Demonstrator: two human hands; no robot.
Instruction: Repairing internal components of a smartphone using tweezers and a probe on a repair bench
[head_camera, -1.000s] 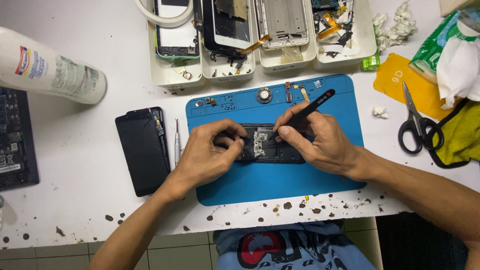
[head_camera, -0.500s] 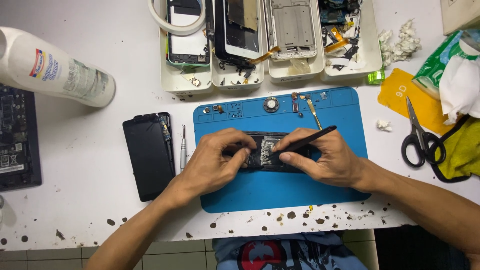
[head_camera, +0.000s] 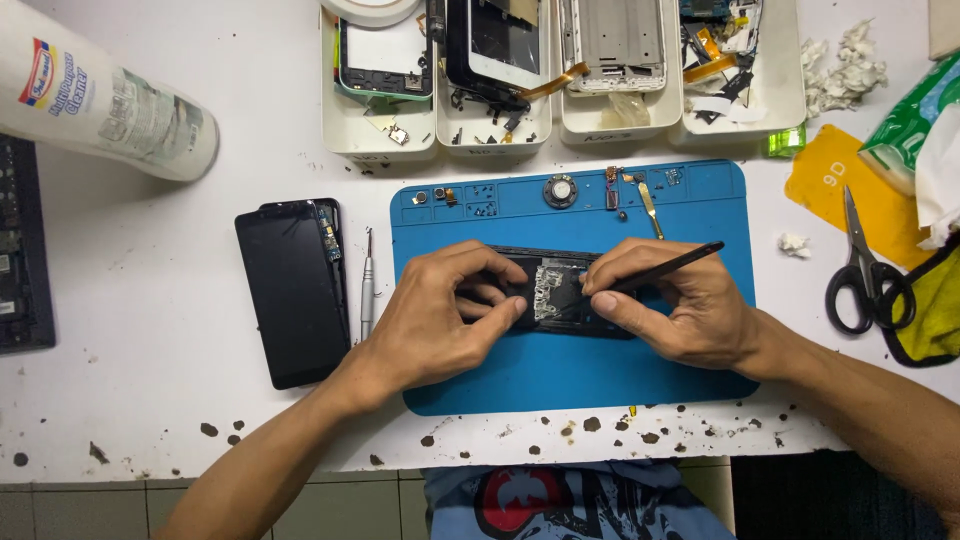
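left hand (head_camera: 440, 320): fingers curled, pinning phone (head_camera: 560, 292) on blue mat (head_camera: 560, 375) | right hand (head_camera: 680, 310): pinched shut on black spudger (head_camera: 655, 272), tip on phone's silver patch

The phone (head_camera: 560, 292), black and opened with a silvery patch bared at its middle, lies flat between the left and right fingers. The thin black tool (head_camera: 655, 272) slants from the right fingers, its tip on that patch.
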